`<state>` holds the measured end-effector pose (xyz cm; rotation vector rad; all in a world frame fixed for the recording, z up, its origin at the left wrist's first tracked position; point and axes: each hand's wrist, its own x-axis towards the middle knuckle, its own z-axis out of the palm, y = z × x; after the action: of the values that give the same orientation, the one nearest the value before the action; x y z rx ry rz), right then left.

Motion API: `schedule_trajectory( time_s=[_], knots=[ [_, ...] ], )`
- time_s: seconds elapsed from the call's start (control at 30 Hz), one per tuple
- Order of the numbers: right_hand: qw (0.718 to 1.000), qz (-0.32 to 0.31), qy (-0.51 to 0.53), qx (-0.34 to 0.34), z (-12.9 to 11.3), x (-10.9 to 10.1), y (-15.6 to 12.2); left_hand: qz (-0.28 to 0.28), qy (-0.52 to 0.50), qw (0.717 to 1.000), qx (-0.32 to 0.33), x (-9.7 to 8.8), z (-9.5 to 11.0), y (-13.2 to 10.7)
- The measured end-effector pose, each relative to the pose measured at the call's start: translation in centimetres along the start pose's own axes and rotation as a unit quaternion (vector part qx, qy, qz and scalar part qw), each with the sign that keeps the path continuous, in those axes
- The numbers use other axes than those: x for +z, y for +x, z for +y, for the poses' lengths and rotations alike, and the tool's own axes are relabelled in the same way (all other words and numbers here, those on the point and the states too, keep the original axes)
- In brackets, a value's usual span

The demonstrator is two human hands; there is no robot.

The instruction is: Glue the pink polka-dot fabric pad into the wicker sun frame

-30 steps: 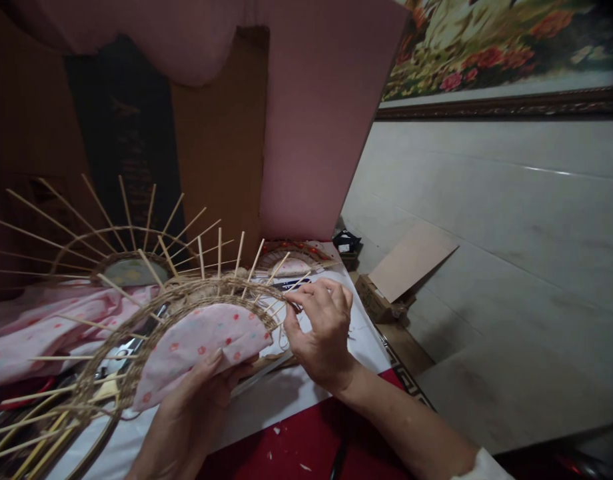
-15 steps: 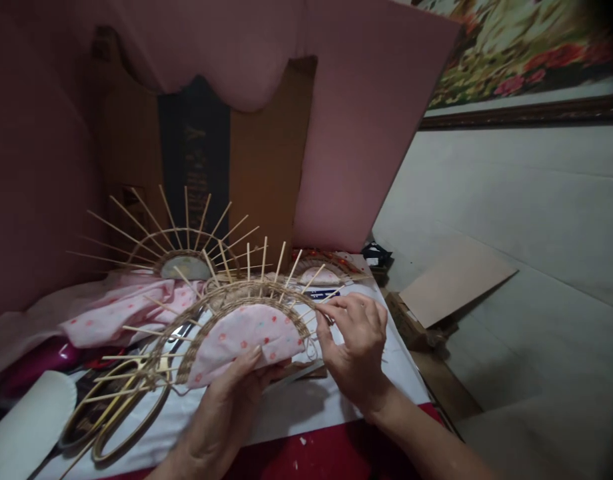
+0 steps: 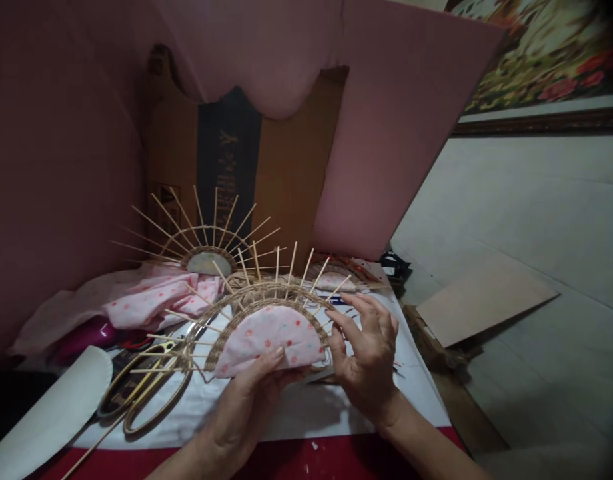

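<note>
A half-round woven fan [image 3: 271, 340] with a pink dotted fabric centre is held up in front of me. Thin wooden sticks radiate from it, and twine is woven across them in an inner band and an outer arc. My left hand [image 3: 256, 393] grips its lower straight edge, thumb on the fabric and fingers behind. At the right end of the outer arc, my right hand [image 3: 369, 350] has thumb and forefinger bent around the twine [image 3: 322, 303]; the exact pinch point is partly hidden. Large scissors [image 3: 151, 393] lie under the fan's left sticks.
Behind stands a similar stick fan [image 3: 209, 261] near a cardboard box [image 3: 291, 167]. Pink dotted cloth [image 3: 151, 297] and a magenta object [image 3: 89, 337] lie left, with a white curved sheet [image 3: 61, 413] in front. Another fabric-centred piece [image 3: 336, 281] sits at the back right.
The whole view has shifted, so things appear further right. My left hand keeps its hold on the fan; my right hand stays at the arc's right end, its fingers slightly repositioned.
</note>
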<state>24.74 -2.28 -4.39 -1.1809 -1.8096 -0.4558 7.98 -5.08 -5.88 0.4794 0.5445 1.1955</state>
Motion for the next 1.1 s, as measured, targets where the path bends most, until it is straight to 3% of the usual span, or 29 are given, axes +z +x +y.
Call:
schedule_trajectory(
  time_s=[0.2, 0.43, 0.77, 1.1],
  knots=[
    [1.0, 0.004, 0.026, -0.005, -0.06, -0.29, -0.1, 0.018, 0.013, 1.0, -0.013, 0.57, 0.44, -0.07],
    [0.999, -0.035, 0.004, -0.011, -0.12, -0.2, 0.08, 0.023, 0.001, 0.999, -0.03, 0.91, 0.46, -0.05],
    [0.999, -0.027, 0.013, -0.015, -0.3, -0.32, 0.12, 0.018, 0.01, 0.999, -0.044, 0.54, 0.34, 0.08],
    [0.998, -0.061, -0.009, 0.002, -0.14, -0.03, 0.2, 0.035, 0.041, 0.997, -0.058, 0.61, 0.21, -0.07]
  ],
)
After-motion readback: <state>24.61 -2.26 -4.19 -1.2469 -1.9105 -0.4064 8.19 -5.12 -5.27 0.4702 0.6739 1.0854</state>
